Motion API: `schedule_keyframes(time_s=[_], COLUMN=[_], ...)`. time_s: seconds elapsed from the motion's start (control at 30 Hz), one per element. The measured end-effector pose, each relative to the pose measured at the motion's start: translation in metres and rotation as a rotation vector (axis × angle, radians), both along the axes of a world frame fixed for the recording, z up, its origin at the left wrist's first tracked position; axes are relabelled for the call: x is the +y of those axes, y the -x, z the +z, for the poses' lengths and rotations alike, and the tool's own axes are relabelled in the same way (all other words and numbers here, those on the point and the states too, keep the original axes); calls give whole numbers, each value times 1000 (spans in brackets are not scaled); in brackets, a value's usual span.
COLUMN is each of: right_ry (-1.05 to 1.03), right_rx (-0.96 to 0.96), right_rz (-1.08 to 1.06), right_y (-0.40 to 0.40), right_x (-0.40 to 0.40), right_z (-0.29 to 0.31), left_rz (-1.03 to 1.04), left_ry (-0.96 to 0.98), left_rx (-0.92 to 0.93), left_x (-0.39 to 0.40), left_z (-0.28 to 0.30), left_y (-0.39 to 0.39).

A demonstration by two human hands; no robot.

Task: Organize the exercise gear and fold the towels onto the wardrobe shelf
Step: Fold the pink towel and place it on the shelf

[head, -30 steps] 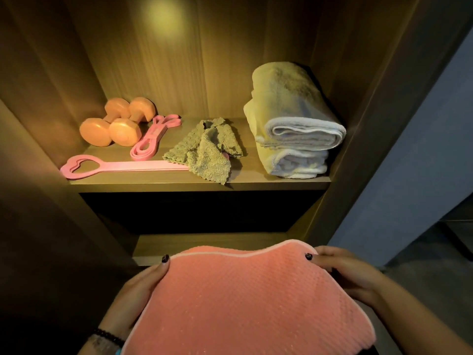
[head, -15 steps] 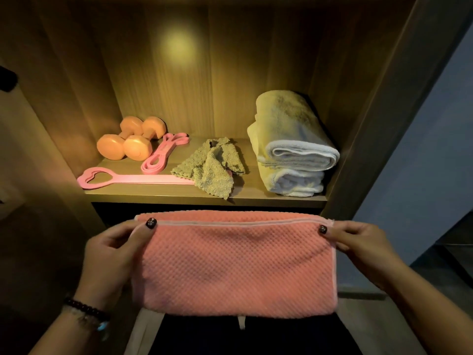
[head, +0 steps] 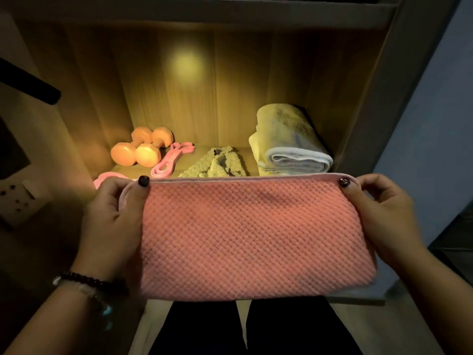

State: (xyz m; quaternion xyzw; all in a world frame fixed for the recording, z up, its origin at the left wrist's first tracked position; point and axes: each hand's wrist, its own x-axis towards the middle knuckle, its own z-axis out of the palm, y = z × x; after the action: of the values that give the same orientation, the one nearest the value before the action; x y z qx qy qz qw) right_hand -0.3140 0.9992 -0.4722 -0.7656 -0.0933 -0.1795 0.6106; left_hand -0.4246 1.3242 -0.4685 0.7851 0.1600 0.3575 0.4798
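Before the shelf (head: 194,162), both hands' fingers pinch the pink towel's (head: 253,239) top corners; its hem hides the shelf edge

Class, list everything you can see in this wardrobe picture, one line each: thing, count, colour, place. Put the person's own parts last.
dumbbells: two, orange, side by side at the back left of the shelf
resistance band: one, pink, looped, right of the dumbbells
second pink band: one, pink, front left of the shelf, mostly hidden by the left hand
crumpled cloth: one, olive-tan, unfolded, middle of the shelf
folded towels: a pale stack, count unclear, right end of the shelf
shelf: one, wood, lit from above
pink towel: one, waffle-textured, folded, held up in front of the shelf
bracelets: dark beads and a pale one, left wrist
left hand: pinches the pink towel's upper left corner
right hand: pinches its upper right corner
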Motion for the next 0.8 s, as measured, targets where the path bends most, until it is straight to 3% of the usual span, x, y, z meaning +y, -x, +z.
schedule_keyframes(time_s=[0.07, 0.17, 0.27, 0.37, 0.47, 0.53, 0.67, 0.8], right_ry=[144, 355, 328, 343, 387, 439, 538, 479], right_rx=[45, 287, 551, 769, 949, 1020, 958, 982], right_rz=[-42, -92, -70, 19, 84, 110, 147, 99], right_y=[0, -9, -9, 2, 9, 12, 13, 13], right_x=[-1, 0, 5, 6, 2, -1, -5, -11], right_z=[-13, -60, -113, -135, -138, -137, -131, -131], left_rz=[29, 41, -60, -170, -225, -246, -221, -197], left_ry=[9, 19, 158, 330, 561, 607, 577, 410], left_rx=[179, 443, 697, 967, 958, 933, 804, 974], left_x=[8, 19, 23, 15, 9, 4, -1, 3], left_z=[-15, -71, -138, -161, -157, -151, -144, -147], left_y=[-7, -20, -23, -8, 9, 17, 15, 15])
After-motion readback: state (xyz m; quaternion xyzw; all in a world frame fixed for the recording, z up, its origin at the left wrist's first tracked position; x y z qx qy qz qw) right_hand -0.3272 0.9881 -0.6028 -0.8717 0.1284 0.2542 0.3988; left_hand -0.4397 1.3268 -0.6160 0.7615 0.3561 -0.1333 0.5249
